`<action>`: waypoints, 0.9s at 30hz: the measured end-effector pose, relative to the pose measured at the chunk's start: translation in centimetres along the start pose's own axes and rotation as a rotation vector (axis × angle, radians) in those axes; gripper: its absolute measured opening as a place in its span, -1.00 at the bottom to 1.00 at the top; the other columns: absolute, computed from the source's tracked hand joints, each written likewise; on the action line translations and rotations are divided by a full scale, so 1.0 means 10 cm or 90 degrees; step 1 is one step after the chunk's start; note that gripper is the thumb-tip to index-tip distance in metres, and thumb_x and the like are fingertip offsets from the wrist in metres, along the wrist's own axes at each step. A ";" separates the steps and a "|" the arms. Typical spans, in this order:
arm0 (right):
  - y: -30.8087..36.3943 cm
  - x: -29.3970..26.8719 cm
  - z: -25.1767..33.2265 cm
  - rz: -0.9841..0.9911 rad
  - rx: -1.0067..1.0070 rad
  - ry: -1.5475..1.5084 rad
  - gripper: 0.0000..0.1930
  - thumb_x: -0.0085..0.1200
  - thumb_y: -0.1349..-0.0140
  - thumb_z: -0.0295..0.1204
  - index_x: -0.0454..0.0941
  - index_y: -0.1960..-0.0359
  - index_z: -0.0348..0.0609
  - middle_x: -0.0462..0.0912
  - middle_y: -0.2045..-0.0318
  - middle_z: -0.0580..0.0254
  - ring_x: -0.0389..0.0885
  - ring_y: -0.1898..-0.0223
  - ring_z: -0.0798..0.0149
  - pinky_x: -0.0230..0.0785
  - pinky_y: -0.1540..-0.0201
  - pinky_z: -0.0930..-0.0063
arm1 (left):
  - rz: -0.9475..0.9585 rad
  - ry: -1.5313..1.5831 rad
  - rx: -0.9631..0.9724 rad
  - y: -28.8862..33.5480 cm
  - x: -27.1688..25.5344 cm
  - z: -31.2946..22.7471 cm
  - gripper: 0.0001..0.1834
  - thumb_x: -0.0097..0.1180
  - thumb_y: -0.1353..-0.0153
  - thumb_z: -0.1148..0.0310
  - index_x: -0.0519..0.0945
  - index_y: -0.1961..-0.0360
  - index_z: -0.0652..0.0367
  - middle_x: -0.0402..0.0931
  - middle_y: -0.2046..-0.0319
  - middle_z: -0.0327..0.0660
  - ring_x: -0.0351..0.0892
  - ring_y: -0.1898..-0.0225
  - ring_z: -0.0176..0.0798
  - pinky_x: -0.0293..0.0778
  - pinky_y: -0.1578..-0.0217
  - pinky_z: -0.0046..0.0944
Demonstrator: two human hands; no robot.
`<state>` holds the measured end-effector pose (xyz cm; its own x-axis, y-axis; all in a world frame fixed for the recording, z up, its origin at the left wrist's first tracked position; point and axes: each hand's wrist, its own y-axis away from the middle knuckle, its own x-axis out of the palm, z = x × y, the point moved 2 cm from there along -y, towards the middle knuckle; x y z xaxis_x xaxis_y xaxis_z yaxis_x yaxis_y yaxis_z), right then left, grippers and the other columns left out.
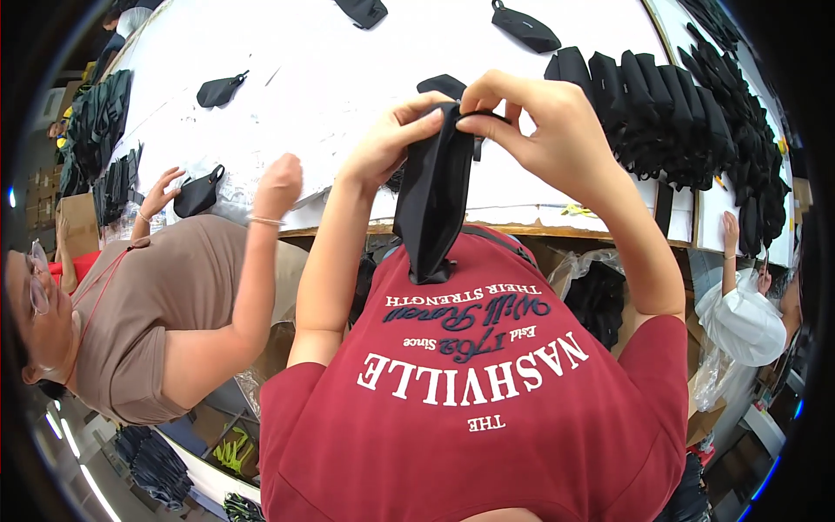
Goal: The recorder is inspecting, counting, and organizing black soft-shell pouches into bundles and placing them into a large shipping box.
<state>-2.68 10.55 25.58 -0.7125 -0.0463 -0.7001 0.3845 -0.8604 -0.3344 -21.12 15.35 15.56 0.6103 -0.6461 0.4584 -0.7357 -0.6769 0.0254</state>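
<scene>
A long black fabric pouch (432, 187) hangs upright in front of my chest, its lower end over my red shirt. My left hand (389, 139) grips its upper edge, thumb pressed on the near face. At the top corner my right hand (544, 126) pinches the pouch together with a thin dark strip, perhaps a strap or zipper end; the fingers hide the details. Just behind the hands, part of another black pouch (440, 85) shows on the white table (304, 96).
Several stacked black pouches (661, 113) stand at the table's right. Loose pouches lie at the far side, such as one pouch (525, 28). A co-worker (165, 313) sits close on my left beside a black pouch (199, 191). Another person (739, 317) is at the far right.
</scene>
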 end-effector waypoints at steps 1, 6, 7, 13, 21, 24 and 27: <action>-0.01 0.01 -0.02 -0.033 -0.027 0.056 -0.86 0.25 -0.07 -0.46 0.56 0.35 -0.15 0.62 0.50 0.32 0.45 0.61 0.42 0.29 0.53 0.60 | -0.031 0.084 0.006 -0.03 0.00 0.01 -0.69 0.11 -0.27 0.27 0.53 0.05 0.23 0.59 0.24 -0.23 0.60 0.23 -0.42 0.51 0.18 -0.45; 0.04 0.06 -0.04 -0.101 -0.045 0.111 -0.87 0.24 -0.08 -0.46 0.58 0.34 -0.15 0.60 0.52 0.31 0.46 0.61 0.42 0.29 0.53 0.60 | -0.132 0.174 0.017 -0.14 0.10 0.05 -0.74 0.16 -0.24 0.27 0.57 0.15 0.20 0.62 0.33 -0.26 0.62 0.37 -0.45 0.54 0.34 -0.48; 0.05 0.04 -0.05 -0.099 -0.015 0.084 -0.88 0.24 -0.08 -0.47 0.59 0.34 -0.16 0.59 0.53 0.30 0.44 0.62 0.42 0.27 0.54 0.60 | -0.133 0.175 0.015 -0.16 0.13 0.04 -0.74 0.16 -0.24 0.27 0.57 0.15 0.20 0.62 0.33 -0.26 0.62 0.37 -0.45 0.54 0.34 -0.48; 0.07 -0.15 -0.14 -0.054 0.142 -0.014 -0.88 0.20 -0.12 -0.37 0.61 0.38 -0.12 0.55 0.66 0.25 0.37 0.70 0.42 0.22 0.60 0.52 | -0.152 0.099 -0.016 -0.25 0.28 -0.05 -0.73 0.22 -0.19 0.23 0.58 0.22 0.20 0.61 0.40 -0.28 0.59 0.43 -0.49 0.51 0.38 -0.52; 0.18 -0.01 -0.03 -0.035 0.090 -0.118 -0.89 0.17 -0.14 -0.44 0.59 0.37 -0.23 0.57 0.60 0.29 0.47 0.58 0.47 0.22 0.55 0.60 | -0.194 0.151 0.004 -0.34 0.25 -0.06 -0.68 0.19 -0.20 0.13 0.59 0.25 0.19 0.61 0.44 -0.27 0.58 0.48 -0.47 0.48 0.45 -0.51; 0.23 0.07 0.10 -0.022 0.121 -0.153 -0.89 0.17 -0.12 -0.47 0.59 0.38 -0.25 0.52 0.65 0.20 0.44 0.63 0.38 0.27 0.52 0.52 | -0.247 0.189 0.023 -0.34 0.17 -0.09 -0.69 0.17 -0.22 0.13 0.60 0.32 0.20 0.61 0.48 -0.26 0.58 0.52 -0.44 0.49 0.48 -0.46; 0.26 0.07 0.23 0.050 0.158 -0.234 -0.89 0.18 -0.10 -0.48 0.59 0.38 -0.26 0.57 0.62 0.19 0.51 0.59 0.34 0.31 0.49 0.49 | -0.154 0.223 0.047 -0.37 0.11 -0.18 -0.66 0.07 -0.29 0.13 0.56 0.20 0.24 0.60 0.46 -0.19 0.62 0.49 -0.37 0.58 0.49 -0.44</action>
<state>-3.56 7.12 25.64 -0.8653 -0.2548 -0.4316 0.3252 -0.9407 -0.0965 -18.22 17.78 17.57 0.6172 -0.3149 0.7211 -0.5527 -0.8257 0.1124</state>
